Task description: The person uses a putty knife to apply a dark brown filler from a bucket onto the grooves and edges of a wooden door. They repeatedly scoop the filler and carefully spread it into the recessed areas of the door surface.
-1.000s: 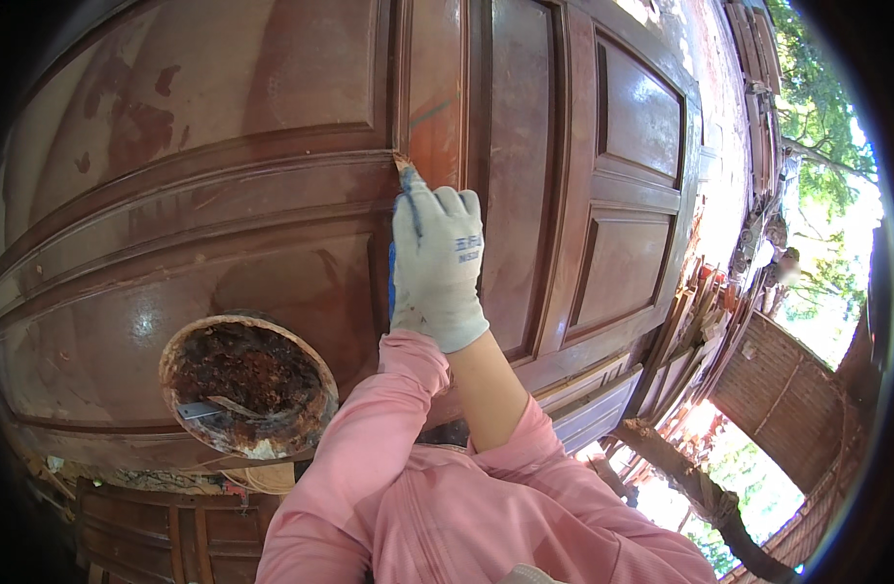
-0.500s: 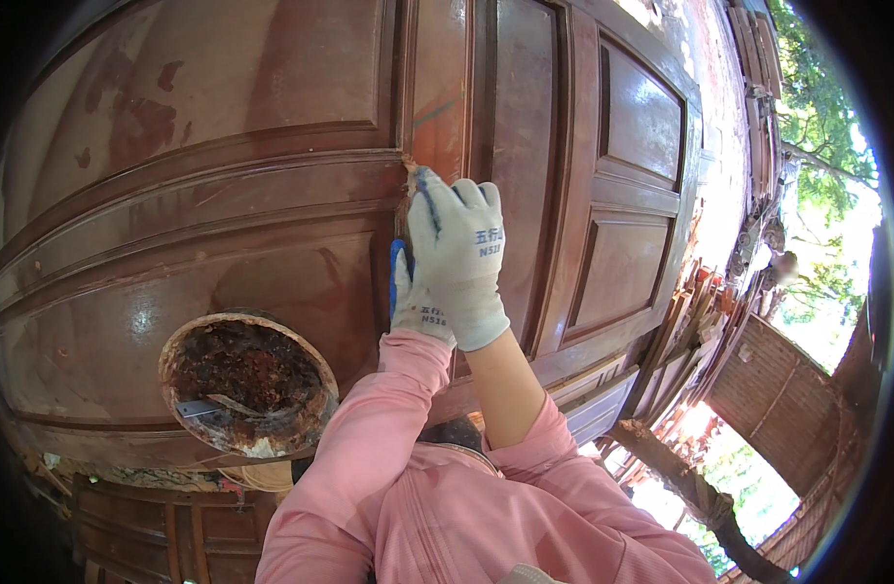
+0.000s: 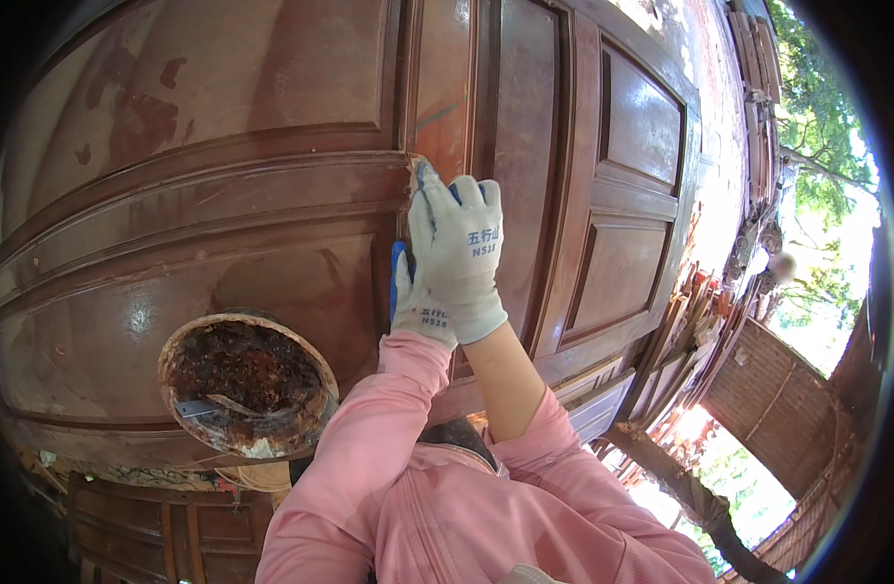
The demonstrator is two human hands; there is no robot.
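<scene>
Brown door [image 3: 296, 277] looks unfinished at the joint [image 3: 413, 164] by the right hand [image 3: 458, 238], left hand [image 3: 416, 300] partly beneath, both grips unclear, bucket [image 3: 262, 447] leftward holding paste [image 3: 237, 360].

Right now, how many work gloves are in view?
2: the right glove, uppermost, and the left glove, below it and partly covered. Others could be hidden.

This looks like an outdoor wood workshop. There is a big brown panelled door [image 3: 310, 268] and a messy bucket [image 3: 262, 448] of brown paste [image 3: 237, 360]. Wooden boards [image 3: 693, 316] pile up nearby, and green trees [image 3: 817, 107] show outside.
</scene>
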